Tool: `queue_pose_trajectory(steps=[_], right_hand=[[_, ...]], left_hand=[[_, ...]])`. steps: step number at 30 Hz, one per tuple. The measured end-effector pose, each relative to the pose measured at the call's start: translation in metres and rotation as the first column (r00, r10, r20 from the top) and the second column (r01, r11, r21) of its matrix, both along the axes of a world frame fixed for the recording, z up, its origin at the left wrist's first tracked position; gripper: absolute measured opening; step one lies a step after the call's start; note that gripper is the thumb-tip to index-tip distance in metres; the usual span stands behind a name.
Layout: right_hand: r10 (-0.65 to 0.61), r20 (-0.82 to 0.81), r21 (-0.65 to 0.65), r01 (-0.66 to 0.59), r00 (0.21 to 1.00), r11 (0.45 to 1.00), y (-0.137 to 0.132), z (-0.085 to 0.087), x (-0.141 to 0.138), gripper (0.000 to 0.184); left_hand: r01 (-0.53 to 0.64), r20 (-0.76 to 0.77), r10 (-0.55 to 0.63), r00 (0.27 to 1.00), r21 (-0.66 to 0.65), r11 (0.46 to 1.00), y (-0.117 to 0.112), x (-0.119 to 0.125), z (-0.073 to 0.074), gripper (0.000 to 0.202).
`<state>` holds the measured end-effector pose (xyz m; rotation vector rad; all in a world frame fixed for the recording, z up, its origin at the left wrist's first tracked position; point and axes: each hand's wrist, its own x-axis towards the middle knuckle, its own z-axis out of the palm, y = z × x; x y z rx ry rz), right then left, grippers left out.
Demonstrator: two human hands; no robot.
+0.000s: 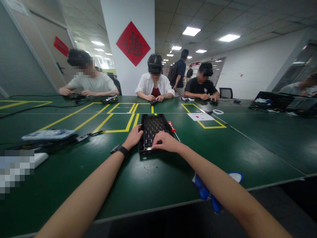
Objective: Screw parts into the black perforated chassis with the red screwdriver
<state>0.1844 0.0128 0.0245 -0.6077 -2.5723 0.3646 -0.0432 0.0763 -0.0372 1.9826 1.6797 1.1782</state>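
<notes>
A shallow black plastic casing point(155, 127) lies on the green table directly ahead. Inside it are rows of small light-coloured parts, too small to name. My left hand point(134, 136) grips the casing's left wall, fingers closed over the edge. Over the casing's near right part, my right hand point(164, 141) is closed in a pinch. Whatever sits between those fingertips is hidden or too small to tell. By the casing's right side lies a screwdriver point(171, 127) with a red handle, its shaft pointing toward me.
Blue-and-white gloves point(203, 188) lie at the table's front edge under my right forearm. A flat pale box point(48, 134) and dark cables are on the left. Beyond the casing are yellow tape lines, a paper sheet point(200, 117) and a white ring point(218, 112). Several people sit across the table.
</notes>
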Motion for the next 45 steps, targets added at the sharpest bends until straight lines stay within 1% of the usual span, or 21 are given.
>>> queue_pose_trajectory(steps=[4,9,11,14,19,24,28,31,38,45], right_hand=[[-0.036,-0.018,-0.055,0.035,0.999,0.998,-0.0010,-0.0004,0.0009,0.018],[-0.053,-0.039,-0.143,0.047,0.998,0.989,-0.0021,-0.0005,0.0008,0.017],[-0.070,-0.051,-0.147,0.062,0.996,0.987,-0.0034,0.0000,0.0004,0.016],[-0.090,-0.081,-0.118,0.080,0.993,0.990,-0.0048,0.0004,-0.0001,0.015],[-0.052,-0.095,-0.118,0.041,0.994,0.992,-0.0043,-0.0005,0.0006,0.016],[-0.045,-0.096,-0.220,0.023,0.994,0.975,-0.0033,-0.0026,0.0007,0.019],[-0.064,-0.116,-0.261,0.032,0.991,0.965,-0.0035,-0.0047,0.0001,0.019],[-0.059,-0.118,-0.258,0.026,0.991,0.966,-0.0037,-0.0049,-0.0001,0.021],[-0.045,-0.109,-0.172,0.026,0.993,0.985,-0.0034,-0.0037,-0.0001,0.021],[-0.060,-0.088,-0.209,0.040,0.994,0.977,-0.0062,-0.0017,0.0004,0.018]], left_hand=[[0.008,0.002,-0.008,1.000,0.005,1.000,0.0018,-0.0013,-0.0011,0.055],[0.010,0.006,-0.010,1.000,-0.004,1.000,0.0028,-0.0020,-0.0020,0.055],[0.007,0.009,-0.007,1.000,-0.007,1.000,0.0034,-0.0022,-0.0027,0.055],[0.015,0.011,-0.015,1.000,0.009,1.000,0.0044,-0.0025,-0.0039,0.054],[0.010,0.005,-0.010,1.000,0.012,1.000,0.0040,-0.0026,-0.0042,0.054],[0.006,0.004,-0.006,1.000,0.001,1.000,0.0020,-0.0019,-0.0022,0.055],[0.008,0.011,-0.008,1.000,0.013,1.000,0.0021,-0.0015,-0.0014,0.055],[0.003,0.006,-0.003,1.000,0.011,1.000,0.0026,-0.0016,-0.0014,0.055],[0.003,0.003,-0.003,1.000,0.010,1.000,0.0006,-0.0009,-0.0001,0.054],[0.011,-0.002,-0.011,1.000,0.022,1.000,0.0001,-0.0010,0.0000,0.055]])
